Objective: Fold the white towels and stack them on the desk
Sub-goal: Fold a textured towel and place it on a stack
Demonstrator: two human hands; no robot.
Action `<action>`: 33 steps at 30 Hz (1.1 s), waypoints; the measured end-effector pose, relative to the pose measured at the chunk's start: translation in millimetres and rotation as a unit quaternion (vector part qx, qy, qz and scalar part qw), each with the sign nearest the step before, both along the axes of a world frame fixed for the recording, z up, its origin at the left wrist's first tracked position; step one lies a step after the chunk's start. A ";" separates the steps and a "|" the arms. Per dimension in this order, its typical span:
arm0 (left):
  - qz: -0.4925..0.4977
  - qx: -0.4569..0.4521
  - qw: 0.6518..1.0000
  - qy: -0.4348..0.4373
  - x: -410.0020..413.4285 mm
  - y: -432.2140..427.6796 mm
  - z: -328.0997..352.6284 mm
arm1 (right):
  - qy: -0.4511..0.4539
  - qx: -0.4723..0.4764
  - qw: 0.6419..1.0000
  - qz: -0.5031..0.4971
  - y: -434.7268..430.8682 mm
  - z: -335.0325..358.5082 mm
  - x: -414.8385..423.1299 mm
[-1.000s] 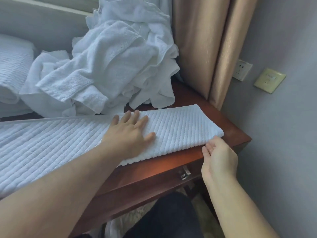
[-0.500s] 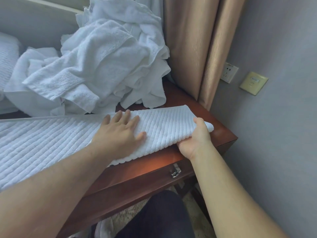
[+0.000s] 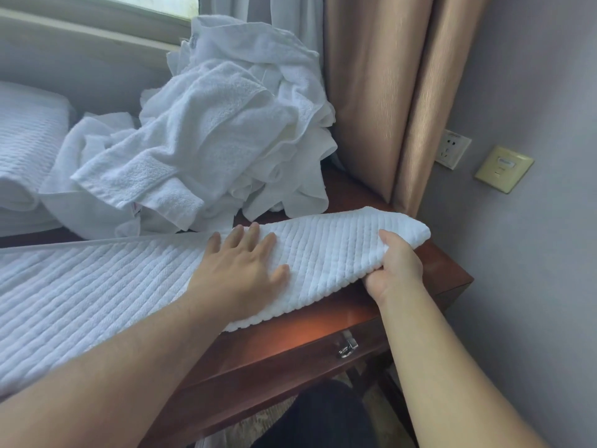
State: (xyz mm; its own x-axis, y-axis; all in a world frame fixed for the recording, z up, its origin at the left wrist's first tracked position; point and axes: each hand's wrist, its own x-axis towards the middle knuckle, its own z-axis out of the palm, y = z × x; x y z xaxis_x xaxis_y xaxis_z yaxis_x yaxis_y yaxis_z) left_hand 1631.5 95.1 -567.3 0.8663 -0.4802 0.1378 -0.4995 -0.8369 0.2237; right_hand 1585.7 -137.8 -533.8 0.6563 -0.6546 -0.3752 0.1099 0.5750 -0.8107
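A long white ribbed towel (image 3: 97, 286) lies stretched across the wooden desk (image 3: 323, 337). My left hand (image 3: 239, 273) presses flat on it near its middle, fingers spread. My right hand (image 3: 395, 266) grips the towel's right end, thumb on top and fingers underneath, and that end is lifted a little off the desk. Behind it sits a heap of crumpled white towels (image 3: 210, 140).
Folded white towels (image 3: 22, 147) are stacked at the far left. A beige curtain (image 3: 387, 92) hangs at the desk's back right corner. The grey wall carries a socket (image 3: 452, 148) and a switch plate (image 3: 504, 168). A drawer handle (image 3: 347, 344) sits under the desk's front edge.
My right hand went from hovering beside the towel's right end to gripping it, and now lifts that end off the desk. My left hand stays pressed on the towel.
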 end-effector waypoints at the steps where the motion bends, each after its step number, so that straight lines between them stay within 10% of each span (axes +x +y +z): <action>1: 0.006 -0.003 1.000 0.007 -0.5 0.0 0.7 | -0.011 -0.016 1.000 -0.002 2.8 4.0 -1.2; 6: -0.026 -0.213 0.973 0.090 -0.1 16.5 19.7 | -0.102 -0.154 0.982 0.032 36.4 29.2 -8.4; 9: 0.009 -0.460 0.849 0.260 3.9 45.3 42.8 | -0.115 -0.314 0.941 0.058 70.3 46.3 -10.8; 12: 0.050 -0.593 0.692 0.409 11.2 92.1 67.3 | -0.102 -0.562 0.817 0.072 121.1 58.2 -10.6; 14: 0.043 -0.610 0.655 0.443 15.0 134.7 79.8 | -0.132 -0.679 0.707 0.147 168.6 55.7 -13.9; 18: 0.059 -0.568 0.695 0.438 4.9 225.2 84.7 | -0.135 -0.807 0.521 0.244 257.4 37.4 -18.4; 33: 0.330 -0.428 0.804 0.248 -51.3 385.0 75.6 | -0.158 -0.846 0.336 0.383 385.8 26.1 -31.2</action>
State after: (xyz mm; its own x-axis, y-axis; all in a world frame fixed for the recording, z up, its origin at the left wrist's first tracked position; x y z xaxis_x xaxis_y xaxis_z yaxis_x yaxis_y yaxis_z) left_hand 1580.2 480.1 -491.7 0.9442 0.1927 -0.2672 0.3176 -0.3171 0.8936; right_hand 1554.4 248.0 -507.7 0.7078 0.6498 0.2772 0.6888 -0.7219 -0.0663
